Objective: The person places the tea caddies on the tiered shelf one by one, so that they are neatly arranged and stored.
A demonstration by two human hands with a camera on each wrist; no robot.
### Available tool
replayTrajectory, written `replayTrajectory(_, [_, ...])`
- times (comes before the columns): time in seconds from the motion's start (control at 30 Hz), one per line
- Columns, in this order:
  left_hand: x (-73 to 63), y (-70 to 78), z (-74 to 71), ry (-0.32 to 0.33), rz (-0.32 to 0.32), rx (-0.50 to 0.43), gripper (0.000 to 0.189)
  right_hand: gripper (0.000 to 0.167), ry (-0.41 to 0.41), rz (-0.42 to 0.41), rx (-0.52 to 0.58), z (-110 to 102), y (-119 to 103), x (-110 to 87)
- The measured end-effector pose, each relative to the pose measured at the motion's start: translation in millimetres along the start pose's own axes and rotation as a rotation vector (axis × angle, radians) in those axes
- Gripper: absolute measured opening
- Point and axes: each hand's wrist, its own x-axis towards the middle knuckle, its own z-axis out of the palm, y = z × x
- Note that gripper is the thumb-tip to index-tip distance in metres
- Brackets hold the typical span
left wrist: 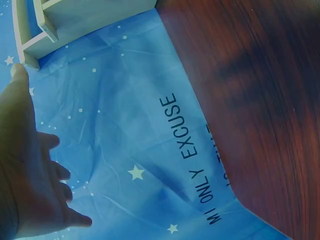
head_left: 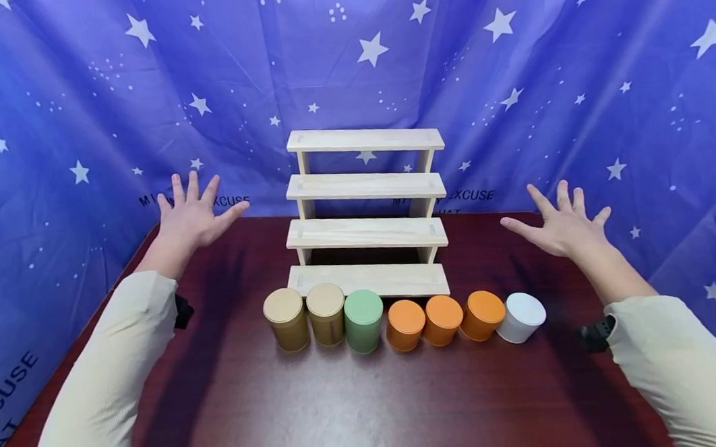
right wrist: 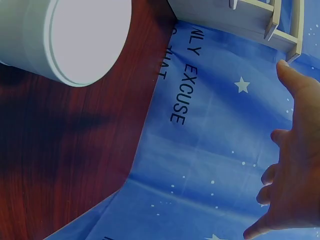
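Note:
My left hand (head_left: 189,222) is raised over the table's left back part, fingers spread and holding nothing. On the other side my right hand (head_left: 567,226) hovers likewise, fingers spread, touching nothing. Between them a row of lidded round tins stands upright: two gold tins (head_left: 287,320), a taller green tin (head_left: 364,322), three orange tins (head_left: 406,325) and a white tin (head_left: 521,317) at the right end. The white tin (right wrist: 90,40) also fills the upper left of the right wrist view. Behind the row is a pale wooden stepped rack (head_left: 367,233) with several bare shelves.
Everything stands on a dark red-brown wooden table (head_left: 367,405). A blue curtain (head_left: 337,62) with white stars and printed words encloses its back and sides. Black wrist devices (head_left: 596,336) sit at both sleeve cuffs.

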Motion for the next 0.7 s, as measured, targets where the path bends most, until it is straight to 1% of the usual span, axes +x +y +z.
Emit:
replayTrajectory(0.07, [2.1, 0.2, 0.0, 0.013, 0.009, -0.037, 0.101, 0.095, -0.004, -0.001, 0.007, 0, 0, -0.6])
replayTrajectory(0.13, [4.3, 0.8, 0.2, 0.03, 0.023, -0.096, 0.101, 0.095, -0.012, -0.002, 0.016, 1, 0, -1.1])
replayTrajectory(0.3, [8.8, 4.7, 2.3, 0.082, 0.079, -0.335, 0.097, 0.095, -0.042, -0.014, 0.048, 2, 1, -1.3])
replayTrajectory(0.43, [12.4, 9.3, 5.6, 0.139, 0.119, -0.518, 0.091, 0.095, -0.066, -0.039, 0.074, 5, 1, -0.3])
replayTrajectory(0.57, [15.1, 15.6, 10.0, 0.169, 0.122, -0.642, 0.087, 0.093, -0.088, -0.066, 0.107, 9, -1, 0.8])
replayTrajectory(0.7, [17.9, 23.9, 14.8, 0.154, 0.107, -0.718, 0.087, 0.092, -0.093, -0.102, 0.142, 12, -6, 2.0])
